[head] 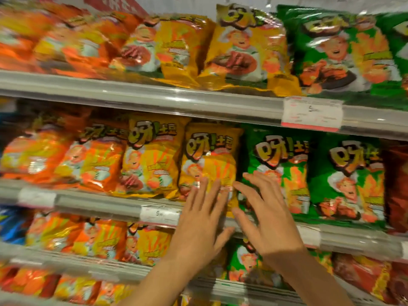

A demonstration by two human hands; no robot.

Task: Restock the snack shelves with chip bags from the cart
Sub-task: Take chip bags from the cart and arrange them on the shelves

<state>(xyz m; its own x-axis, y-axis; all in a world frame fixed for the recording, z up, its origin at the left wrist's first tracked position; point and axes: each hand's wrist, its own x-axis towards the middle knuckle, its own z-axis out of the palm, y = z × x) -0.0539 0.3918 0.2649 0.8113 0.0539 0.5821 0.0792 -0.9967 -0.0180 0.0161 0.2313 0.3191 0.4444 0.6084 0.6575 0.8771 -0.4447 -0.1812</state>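
The yellow chip bag (pixel 209 160) stands upright on the middle shelf (pixel 97 205), in the row between another yellow bag (pixel 150 160) at its 9 o'clock and a green bag (pixel 278 168) at its 3 o'clock, touching or nearly touching both.

It will likely handle as a light, puffed pillow: the glossy film looks slick and crinkly, soft to the press, and the chips inside are surely fragile, so squeezing the belly hard risks crushing them. The safer hold is probably flat palms on the face or sides, or a pinch on the crimped top seam near 12 o'clock, where there is film only.

The left hand (pixel 201 221) lies with straight, spread fingers flat on the bag's lower front, at its 6 o'clock corner, over the shelf lip. The right hand (pixel 265 219) is also spread, fingers reaching toward the seam between the yellow bag and the green one; whether its tips touch is blurred. Neither grip is closed on anything; both are open, pressing or steadying at most.

The bag is bright yellow with orange flame rays, bold outlined characters across the top, and a cartoon chef figure at lower left. Its film catches highlights and creases. A white price tag (pixel 160 214) sits on the shelf rail at the bag's 7 o'clock. The cart is out of view.
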